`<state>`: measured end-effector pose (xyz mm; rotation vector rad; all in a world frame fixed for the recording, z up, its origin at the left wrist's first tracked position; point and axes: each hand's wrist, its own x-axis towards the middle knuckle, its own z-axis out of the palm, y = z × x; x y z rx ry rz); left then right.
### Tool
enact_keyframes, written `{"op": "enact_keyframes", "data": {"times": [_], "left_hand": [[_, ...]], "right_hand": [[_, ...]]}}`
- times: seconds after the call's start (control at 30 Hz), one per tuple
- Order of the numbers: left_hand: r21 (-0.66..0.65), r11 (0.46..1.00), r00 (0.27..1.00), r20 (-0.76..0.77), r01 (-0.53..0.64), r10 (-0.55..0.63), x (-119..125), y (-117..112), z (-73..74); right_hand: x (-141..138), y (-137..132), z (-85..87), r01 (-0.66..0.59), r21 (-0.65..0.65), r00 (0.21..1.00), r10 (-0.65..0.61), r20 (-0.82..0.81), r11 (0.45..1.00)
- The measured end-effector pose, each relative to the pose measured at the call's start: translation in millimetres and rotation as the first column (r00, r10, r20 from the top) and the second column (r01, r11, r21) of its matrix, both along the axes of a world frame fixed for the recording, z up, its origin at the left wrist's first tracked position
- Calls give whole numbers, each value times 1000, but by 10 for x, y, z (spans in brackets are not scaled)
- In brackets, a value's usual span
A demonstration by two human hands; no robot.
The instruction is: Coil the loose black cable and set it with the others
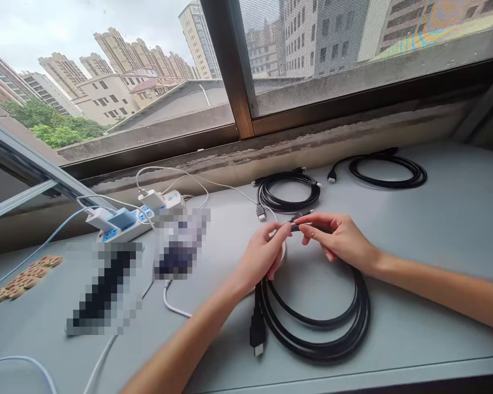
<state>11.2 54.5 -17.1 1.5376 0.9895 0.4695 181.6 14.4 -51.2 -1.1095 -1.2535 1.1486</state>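
A thick black HDMI cable [326,350] lies looped on the grey table in front of me. Its plug [258,331] hangs off the coil's left side, metal end toward the table's front edge. My left hand [267,249] pinches the far side of the loops between thumb and fingers. Close beside it, my right hand [337,238] also has thumb and fingertips closed on the cable's far stretch. The fingertips of both hands nearly meet there. A dark plug end sticks out just behind them, partly covered by the fingers.
Two more coiled black cables [290,207] [388,185] lie near the window wall. At left are a white power strip [125,232] with chargers, trailing white cords [176,312], two pixelated items and wooden pieces [27,279]. The table's front edge [394,372] runs below.
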Motion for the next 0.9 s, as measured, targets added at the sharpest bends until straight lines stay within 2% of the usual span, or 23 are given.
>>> {"op": "enact_keyframes", "data": {"times": [0.1,0.23,0.37,0.43,0.6,0.73,0.9], "left_hand": [[-18,1000,1000,13,11,-11,-2,22,-2],[-170,985,994,101,-14,32,-7,37,41],[-284,956,985,169,72,-24,-14,28,72],[-296,952,984,177,83,-31,-15,25,59],[-143,990,999,46,-3,9,-4,-4,30],[5,999,998,-44,-51,51,0,-38,53],[147,987,996,-59,-63,72,0,-51,85]], "right_hand": [[-11,-12,-5,80,28,997,-81,10,996],[10,14,-14,171,98,984,-175,28,980],[63,73,-43,131,124,988,-139,61,984],[89,93,-62,92,106,987,-105,120,990],[122,103,-70,73,64,952,-88,294,995],[118,98,-34,37,0,968,-35,247,999],[117,83,-4,41,-4,970,-39,240,999]]}}
